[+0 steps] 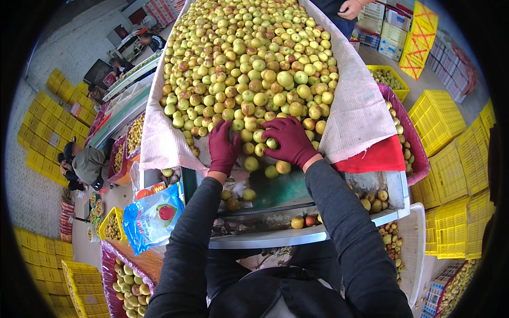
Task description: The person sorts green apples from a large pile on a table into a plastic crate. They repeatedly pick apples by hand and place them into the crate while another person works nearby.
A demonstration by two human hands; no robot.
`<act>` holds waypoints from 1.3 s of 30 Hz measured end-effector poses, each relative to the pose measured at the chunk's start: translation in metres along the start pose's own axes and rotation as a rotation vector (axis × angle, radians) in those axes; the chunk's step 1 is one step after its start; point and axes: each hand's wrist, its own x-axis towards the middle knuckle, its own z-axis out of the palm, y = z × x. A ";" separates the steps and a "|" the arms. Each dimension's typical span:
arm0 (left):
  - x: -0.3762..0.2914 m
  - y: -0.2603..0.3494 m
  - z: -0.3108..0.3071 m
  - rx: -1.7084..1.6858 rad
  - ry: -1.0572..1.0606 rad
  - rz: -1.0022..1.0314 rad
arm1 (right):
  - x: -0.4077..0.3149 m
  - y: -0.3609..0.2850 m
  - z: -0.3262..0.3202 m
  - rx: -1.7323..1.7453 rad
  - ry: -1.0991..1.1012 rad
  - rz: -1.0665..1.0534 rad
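Observation:
A large heap of green, red-blotched jujubes (pixel 246 71) lies on a pale cloth (pixel 354 115) and spills towards me. Both my hands wear maroon gloves. My left hand (pixel 224 147) rests at the heap's near edge, its fingers apart and touching fruit. Across from it, my right hand (pixel 292 141) curves around a few jujubes, with a small green jujube (pixel 272 143) between thumb and fingers but no clear grip. Between my forearms, loose jujubes (pixel 271 171) lie by the green sorting surface (pixel 286 192).
A metal-edged trough (pixel 270 240) holds a few reddish fruits. At left lie a blue-and-white printed bag (pixel 153 218) and a lined crate of jujubes (pixel 131 288). Yellow crates (pixel 457 167) are stacked at right. Another person's hand (pixel 350 8) shows at the top; a crouching person (pixel 89 165) is at left.

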 end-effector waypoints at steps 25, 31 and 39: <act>-0.009 0.055 -0.014 -0.190 -0.341 0.219 | 0.001 -0.015 -0.006 -0.059 0.145 -0.009; 0.033 0.075 -0.013 -0.185 -0.373 0.054 | 0.005 -0.012 -0.014 -0.085 -0.228 0.015; 0.113 0.131 0.089 -0.058 -0.208 0.381 | 0.002 -0.011 -0.008 0.074 0.082 0.018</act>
